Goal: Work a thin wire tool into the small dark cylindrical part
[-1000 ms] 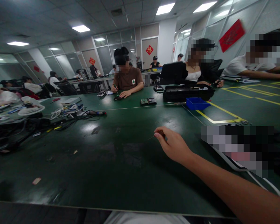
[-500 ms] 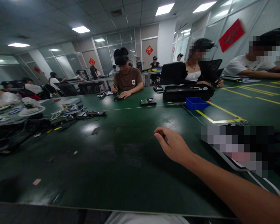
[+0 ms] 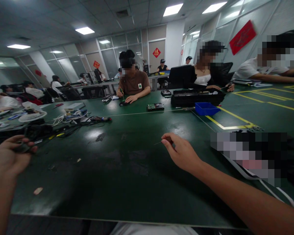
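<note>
My right hand (image 3: pixel 182 151) hovers over the middle of the green table, fingers and thumb pinched together. A thin, needle-like rod (image 3: pixel 157 143) sticks out leftward from between the fingertips; the rest of it is hidden in the hand. At the left edge, my left hand (image 3: pixel 9 158) is in view palm up, its fingers curled round a small dark greyish object (image 3: pixel 22 147) whose kind I cannot make out. That hand is nearest to the tangle of black cables (image 3: pixel 63 130).
A circuit-board drive (image 3: pixel 155 106), a long black tray (image 3: pixel 197 98) and a blue bin (image 3: pixel 207 108) stand farther back on the green table (image 3: pixel 107 182). A blurred-out device (image 3: pixel 250 156) with white cables lies right. A co-worker (image 3: pixel 134 80) works opposite with a screwdriver.
My left hand has come into view from the left, holding a small dark object. My right hand stays nearly in place; the thin rod at its fingertips shows slightly more clearly.
</note>
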